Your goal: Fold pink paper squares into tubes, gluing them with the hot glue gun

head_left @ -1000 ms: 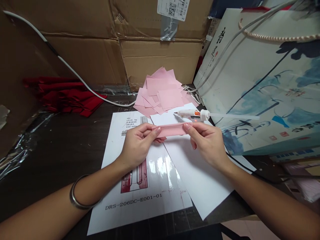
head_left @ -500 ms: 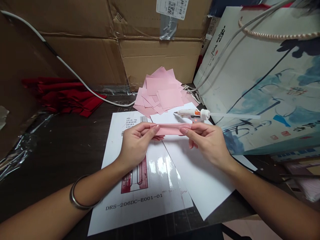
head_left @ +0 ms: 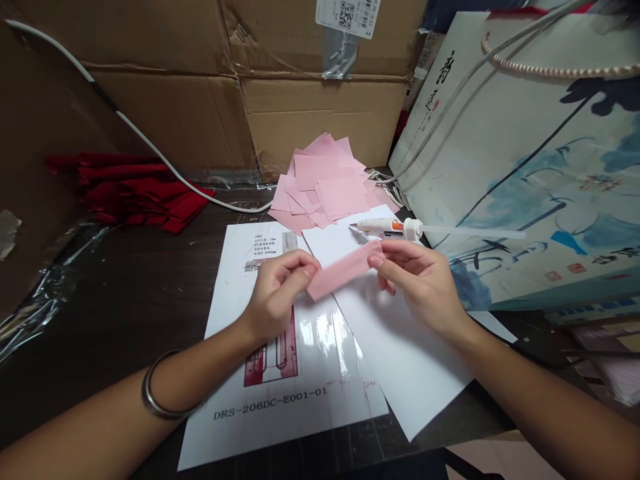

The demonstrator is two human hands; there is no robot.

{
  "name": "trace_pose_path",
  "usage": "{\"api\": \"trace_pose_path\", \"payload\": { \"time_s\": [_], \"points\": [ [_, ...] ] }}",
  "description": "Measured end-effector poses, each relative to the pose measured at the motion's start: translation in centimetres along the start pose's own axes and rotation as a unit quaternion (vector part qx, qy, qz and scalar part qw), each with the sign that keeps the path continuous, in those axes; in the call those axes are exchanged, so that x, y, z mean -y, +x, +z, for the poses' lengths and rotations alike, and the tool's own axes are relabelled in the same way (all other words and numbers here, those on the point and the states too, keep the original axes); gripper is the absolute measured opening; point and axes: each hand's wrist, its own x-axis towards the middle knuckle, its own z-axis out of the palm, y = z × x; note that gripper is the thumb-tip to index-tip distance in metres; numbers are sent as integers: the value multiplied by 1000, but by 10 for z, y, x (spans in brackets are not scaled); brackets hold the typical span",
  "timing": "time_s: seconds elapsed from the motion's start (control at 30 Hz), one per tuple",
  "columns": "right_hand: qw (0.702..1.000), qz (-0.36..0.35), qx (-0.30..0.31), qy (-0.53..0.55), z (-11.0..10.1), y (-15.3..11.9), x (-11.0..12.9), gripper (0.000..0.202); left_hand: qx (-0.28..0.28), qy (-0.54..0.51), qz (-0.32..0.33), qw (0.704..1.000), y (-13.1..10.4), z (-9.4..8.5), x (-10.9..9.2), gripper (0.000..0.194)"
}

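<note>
A folded strip of pink paper (head_left: 345,270) hangs slanted above the white sheets, its left end lower than its right. My right hand (head_left: 417,277) pinches its right end between thumb and fingers. My left hand (head_left: 283,290) is closed at the strip's upper left corner, thumb against the curled fingers; its fingertips touch the paper. Just behind the strip lies a white glue gun (head_left: 387,229) with a clear glue stick out of its back. A pile of pink paper squares (head_left: 325,180) is farther back.
White printed sheets (head_left: 295,407) cover the dark table (head_left: 125,287). Red folded pieces (head_left: 140,190) lie at the back left. Cardboard boxes (head_left: 320,120) stand behind, a large painted paper bag (head_left: 530,160) stands on the right, and a white cable (head_left: 150,147) crosses the back left.
The pink strip has tilted, its left end swinging down and toward me. My left thumb and fingers have shifted to its upper left corner; my right hand keeps its hold.
</note>
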Motion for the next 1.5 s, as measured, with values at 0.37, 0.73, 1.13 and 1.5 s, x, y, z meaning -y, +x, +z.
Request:
{"api": "trace_pose_path", "payload": {
  "time_s": [0.37, 0.73, 1.13, 1.5],
  "points": [
    [991, 20, 134, -11, 7, -8, 3, 19, 44, 37, 4, 998, -5, 10, -3, 11],
    [979, 61, 192, 30, 11, -13, 7, 20, 80, 46, -8, 996, -9, 14, -10, 22],
    [971, 84, 225, -18, 9, -14, 9, 26, 85, 65, 5, 994, -10, 14, -10, 23],
    [972, 59, 226, -33, 9, -14, 6, 25, 120, 58, -14, 991, -10, 12, -10, 23]
  ]
}}
